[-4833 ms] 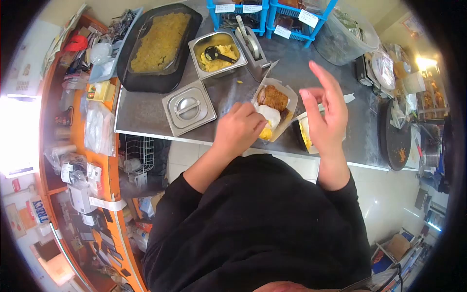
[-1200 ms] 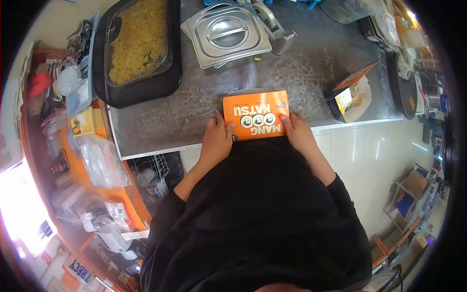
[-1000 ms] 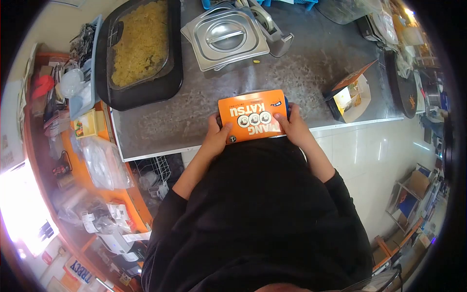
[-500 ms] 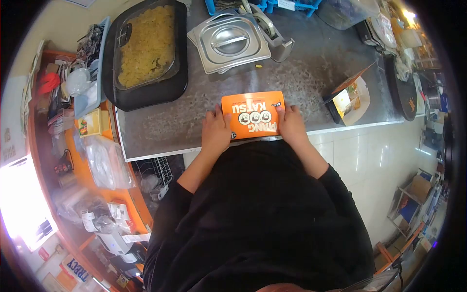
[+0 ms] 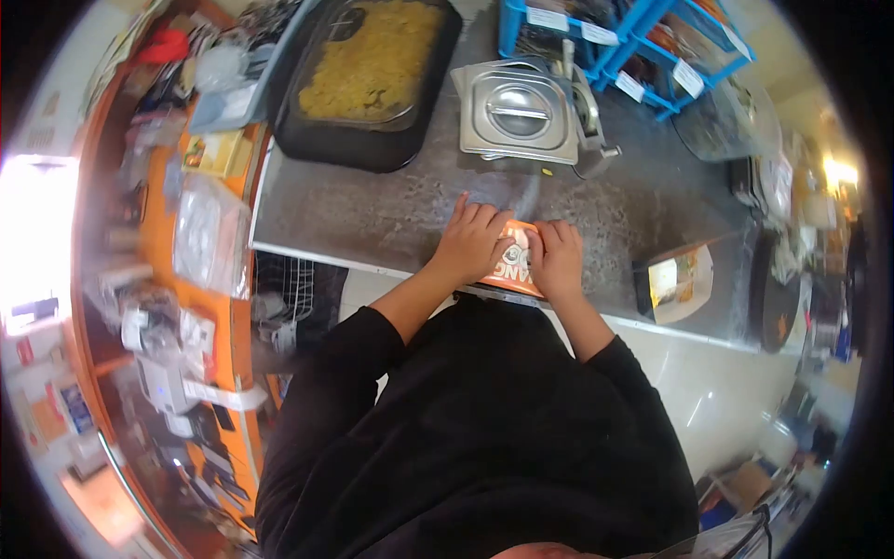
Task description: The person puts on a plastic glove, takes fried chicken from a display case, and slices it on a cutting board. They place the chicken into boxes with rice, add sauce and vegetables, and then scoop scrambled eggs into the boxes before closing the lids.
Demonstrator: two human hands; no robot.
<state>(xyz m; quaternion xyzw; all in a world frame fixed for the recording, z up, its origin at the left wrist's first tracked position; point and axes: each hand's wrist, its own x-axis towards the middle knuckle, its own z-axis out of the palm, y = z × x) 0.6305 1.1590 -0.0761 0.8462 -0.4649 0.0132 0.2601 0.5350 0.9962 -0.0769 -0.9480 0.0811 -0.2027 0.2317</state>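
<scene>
An orange cardboard food box (image 5: 512,272) with white lettering lies at the front edge of the dark worktop, close to my body. My left hand (image 5: 473,240) reaches over its left side, fingers curled across the top. My right hand (image 5: 559,261) grips the right side, with its fingers bent over the upper edge. Between them the hands cover much of the box. Further right sits a second food box (image 5: 694,279), open, with food inside that I cannot make out. Beyond my hands lies a steel pan lid (image 5: 517,126).
A black tray (image 5: 321,140) of yellow food under a clear cover stands at the back left. Blue baskets (image 5: 605,70) with labels are at the back right, near a clear container (image 5: 726,121). An orange shelf (image 5: 240,345) with bags and a printer runs along the left.
The view has turned and shifted. My left hand has moved from the box's side to over its top. My right hand's fingers now curl over the upper edge.
</scene>
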